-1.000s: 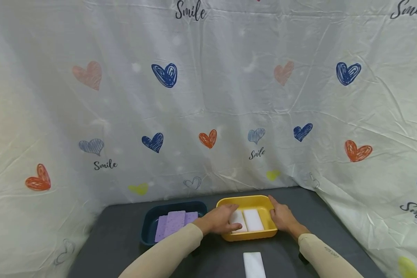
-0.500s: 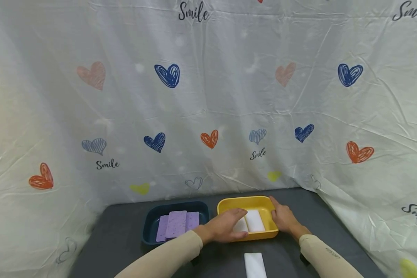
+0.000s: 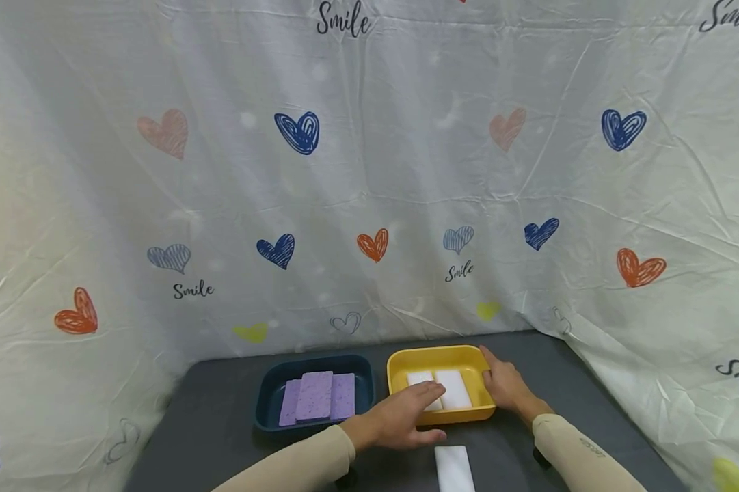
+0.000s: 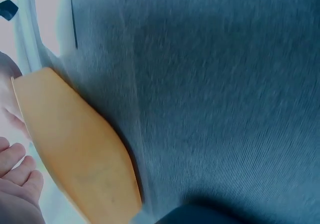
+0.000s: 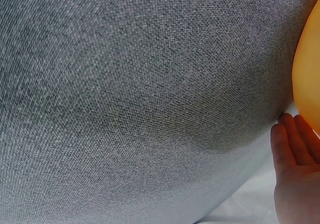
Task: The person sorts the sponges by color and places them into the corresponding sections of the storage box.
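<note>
In the head view my left hand reaches over the front left of a yellow tray, fingers extended and holding nothing. Part of one white sponge in that tray is hidden behind it; a second white sponge lies alongside. My right hand holds the tray's right rim, thumb on the inner side; the right wrist view has its fingers against the outer wall. Another white sponge lies on the table in front of the tray, cut off by the frame's lower edge.
To the left stands a dark blue tray with several purple sponges, one lying on top of the others. The dark grey table ends at a white curtain printed with hearts.
My left hand has drawn back toward the front of the yellow tray, uncovering more of the left white sponge. My right hand stays at the right rim.
</note>
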Motion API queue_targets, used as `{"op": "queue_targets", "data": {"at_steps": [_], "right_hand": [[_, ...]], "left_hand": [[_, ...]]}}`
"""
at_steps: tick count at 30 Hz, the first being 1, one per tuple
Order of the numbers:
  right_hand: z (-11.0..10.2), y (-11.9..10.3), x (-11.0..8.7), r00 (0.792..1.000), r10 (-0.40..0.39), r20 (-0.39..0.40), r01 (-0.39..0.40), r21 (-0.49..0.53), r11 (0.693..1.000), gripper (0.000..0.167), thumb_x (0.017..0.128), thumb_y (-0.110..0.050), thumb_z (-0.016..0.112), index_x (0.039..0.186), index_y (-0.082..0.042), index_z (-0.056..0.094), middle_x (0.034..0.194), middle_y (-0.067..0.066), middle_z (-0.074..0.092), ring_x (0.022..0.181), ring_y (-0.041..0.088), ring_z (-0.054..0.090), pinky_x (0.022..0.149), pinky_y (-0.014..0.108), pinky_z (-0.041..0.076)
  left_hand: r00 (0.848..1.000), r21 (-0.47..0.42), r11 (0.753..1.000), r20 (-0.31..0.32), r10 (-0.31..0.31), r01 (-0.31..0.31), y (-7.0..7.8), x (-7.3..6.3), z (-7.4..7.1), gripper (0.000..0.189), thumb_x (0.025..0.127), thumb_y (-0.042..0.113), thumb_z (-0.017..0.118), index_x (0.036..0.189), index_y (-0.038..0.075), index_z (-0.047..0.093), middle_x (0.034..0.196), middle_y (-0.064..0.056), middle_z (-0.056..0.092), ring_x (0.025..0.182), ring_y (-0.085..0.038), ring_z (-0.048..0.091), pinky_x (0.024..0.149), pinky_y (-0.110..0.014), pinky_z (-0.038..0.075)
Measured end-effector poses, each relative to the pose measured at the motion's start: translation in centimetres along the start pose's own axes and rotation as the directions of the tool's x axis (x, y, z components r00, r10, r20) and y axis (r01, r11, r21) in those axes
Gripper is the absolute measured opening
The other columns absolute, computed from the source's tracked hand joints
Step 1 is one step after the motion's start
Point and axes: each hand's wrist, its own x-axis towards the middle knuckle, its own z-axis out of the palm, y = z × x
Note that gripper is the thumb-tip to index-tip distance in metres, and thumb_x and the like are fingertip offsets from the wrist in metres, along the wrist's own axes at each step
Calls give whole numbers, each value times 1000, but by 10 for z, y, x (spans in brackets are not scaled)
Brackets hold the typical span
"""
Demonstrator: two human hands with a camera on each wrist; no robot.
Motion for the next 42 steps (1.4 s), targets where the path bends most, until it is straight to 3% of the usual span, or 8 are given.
{"op": "queue_targets", "data": {"at_steps": [7,15,19,23,27,34,42], "right_hand": [[-2,-3,-3,1000,-3,4,3,-3,1000,59,107,-6,49,165,5,39,139,31,69,83,23,64,82,46,60],[-2,5,-1,997,-68,-39,68,8,998,59,105,-9,50,162,5,43,132,34,70,80,25,64,78,48,58],[1,12,2,995,-84,-46,84,0,996,58,105,-10,50,161,5,45,128,33,72,80,24,64,78,50,59],[-3,6,-1,999,-50,-16,51,64,997,60,104,-8,50,162,6,43,130,35,71,80,27,63,82,52,58],[4,15,4,996,-77,-38,78,23,997,58,106,-11,48,163,4,43,131,33,71,82,26,65,82,50,59],[-1,3,-2,999,-42,-18,42,33,999,59,107,-6,48,164,7,40,135,34,70,81,24,65,84,50,59],[-1,3,-1,1000,-14,-10,14,19,1000,59,108,-7,49,165,5,39,138,32,70,81,23,65,83,47,59]], "left_hand": [[999,-43,998,12,42,-42,9,-8,8,78,105,55,67,165,9,47,170,-4,51,158,-20,48,128,-40,41],[986,42,986,26,162,-163,21,-11,15,76,107,53,65,164,7,47,169,-7,52,158,-20,47,130,-35,38],[977,22,979,57,203,-205,26,-13,18,77,107,52,65,164,4,46,170,-9,50,158,-18,47,130,-33,38],[976,-51,983,122,179,-174,31,-14,20,79,107,53,65,166,6,44,173,-5,47,159,-15,45,129,-32,39],[977,-78,991,179,117,-104,35,-14,24,80,106,56,66,167,10,43,174,0,45,158,-13,45,128,-32,40],[974,1,997,215,73,-75,36,-9,37,84,101,61,71,165,12,46,171,1,48,154,-12,49,126,-31,43],[973,57,998,231,16,-30,39,-7,44,89,97,62,76,165,13,47,171,1,48,156,-14,47,126,-31,43]]}}
